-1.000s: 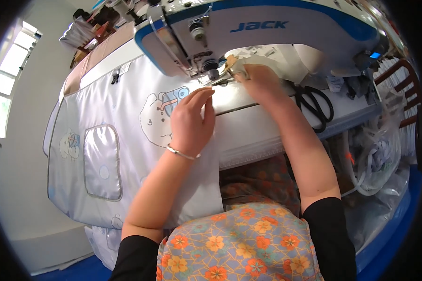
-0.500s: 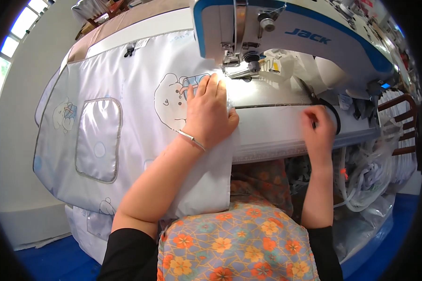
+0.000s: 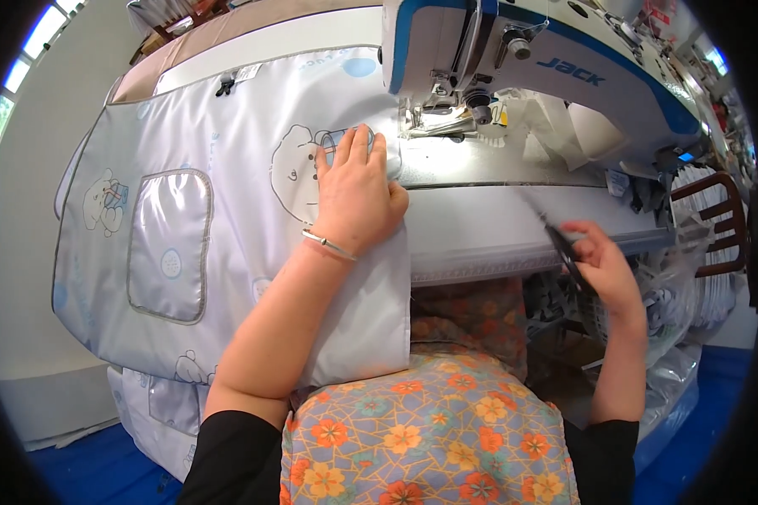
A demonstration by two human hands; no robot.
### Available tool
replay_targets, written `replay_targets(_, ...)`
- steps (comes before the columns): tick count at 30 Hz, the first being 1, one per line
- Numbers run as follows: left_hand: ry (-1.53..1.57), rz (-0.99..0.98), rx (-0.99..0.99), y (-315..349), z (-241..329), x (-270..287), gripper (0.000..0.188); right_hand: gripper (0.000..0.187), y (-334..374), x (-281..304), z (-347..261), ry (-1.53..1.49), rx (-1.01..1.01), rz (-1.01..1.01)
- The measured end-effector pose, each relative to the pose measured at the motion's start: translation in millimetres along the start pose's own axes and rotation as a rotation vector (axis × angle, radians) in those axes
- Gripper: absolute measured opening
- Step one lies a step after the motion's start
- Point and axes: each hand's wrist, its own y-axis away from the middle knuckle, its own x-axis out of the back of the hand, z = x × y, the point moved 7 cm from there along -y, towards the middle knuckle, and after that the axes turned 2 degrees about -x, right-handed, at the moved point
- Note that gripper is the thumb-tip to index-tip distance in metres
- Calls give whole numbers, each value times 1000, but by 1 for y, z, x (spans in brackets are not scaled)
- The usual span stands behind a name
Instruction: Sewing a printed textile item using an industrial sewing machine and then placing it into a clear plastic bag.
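Observation:
My left hand (image 3: 354, 194) lies flat, fingers stretched out, on a pale silvery-white printed cloth piece (image 3: 244, 126) with cartoon puppies and dark edging. It rests over a puppy drawing, close to the cloth's right edge. A clear pocket (image 3: 173, 244) with grey binding sits left of that drawing. To the right, my right hand (image 3: 608, 273) is closed on the black handles of a pair of scissors (image 3: 563, 244). The blades, smeared by motion, point up and left above the table's front edge. The cloth's right edge lies just left of the needle area of a sewing machine (image 3: 547, 63).
Behind my right hand, white fabric scraps (image 3: 535, 126) lie under the machine arm. A clear ruler-like strip (image 3: 480, 268) runs along the table's front edge. Plastic bags (image 3: 678, 295) and a brown wooden chair (image 3: 720, 219) stand at the right. A second printed piece (image 3: 164, 412) hangs low left.
My right hand has taken up the scissors from the machine table and moved right and nearer. My left hand and the cloth have shifted slightly left and away from the needle.

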Motion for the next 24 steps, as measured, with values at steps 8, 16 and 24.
replay_targets(8, 19, -34, 61, 8, -19, 7, 67, 71, -33, -154, -60, -576, -275, -325)
replay_targets(16, 38, 36, 16, 5, -30, 7, 62, 65, -88, -200, -84, -717, -259, -291)
replay_targets(24, 71, 95, -98, -3, -20, 8, 46, 56, -84, -206, -85, -860, -208, -170)
